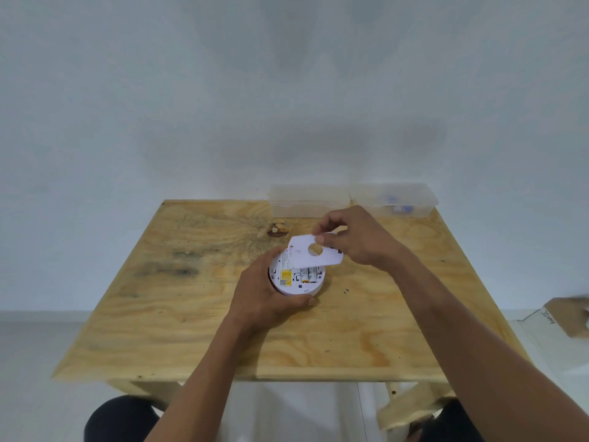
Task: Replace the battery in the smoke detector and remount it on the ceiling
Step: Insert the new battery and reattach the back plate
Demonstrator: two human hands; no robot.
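Note:
A round white smoke detector [294, 287] lies back side up on the wooden table [191, 314]. Its battery bay is uncovered and shows batteries [308, 273] beside a yellow label. My left hand [264, 298] grips the detector's left and near rim. My right hand [353, 240] pinches a flat white cover [302, 255] with a round hole, holding it tilted just above the detector's far edge.
Two clear plastic boxes [307, 200] [395, 199] stand at the table's back right edge against the wall; the right one holds small blue things. A cardboard box [565, 317] sits off the table at the right. My knees show under the near edge.

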